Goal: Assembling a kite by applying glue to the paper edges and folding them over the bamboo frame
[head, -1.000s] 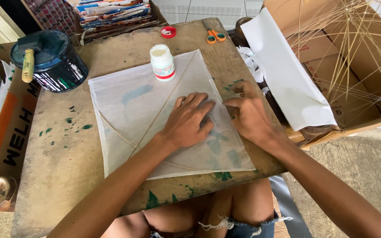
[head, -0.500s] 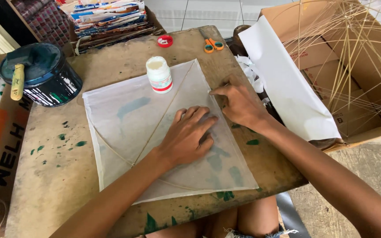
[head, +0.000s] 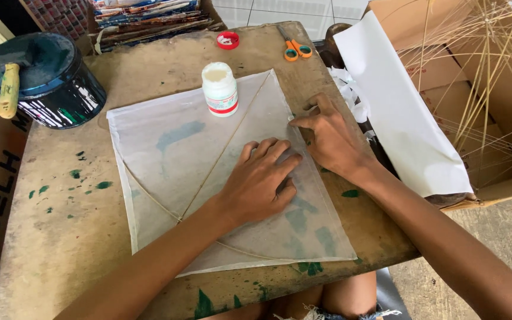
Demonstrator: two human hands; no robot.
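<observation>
A thin translucent white paper kite (head: 208, 178) with slim stick ribs lies flat on a worn wooden table (head: 60, 237). My left hand (head: 259, 181) presses palm-down on the paper near its middle, fingers spread toward the right edge. My right hand (head: 327, 136) rests on the kite's right edge, fingertips pressing the paper border down against the table. A small white glue bottle (head: 220, 89) stands on the paper's upper part, just beyond both hands.
A dark paint can (head: 48, 80) with a brush on its lid sits at the table's far left. A red cap (head: 228, 40) and orange-handled scissors (head: 294, 48) lie at the back. White paper sheets (head: 404, 118) and a cardboard box (head: 475, 77) of thin sticks stand right.
My right hand has slid up along the kite's right edge toward the far corner. The left hand stays pressed near the middle; the view has shifted slightly.
</observation>
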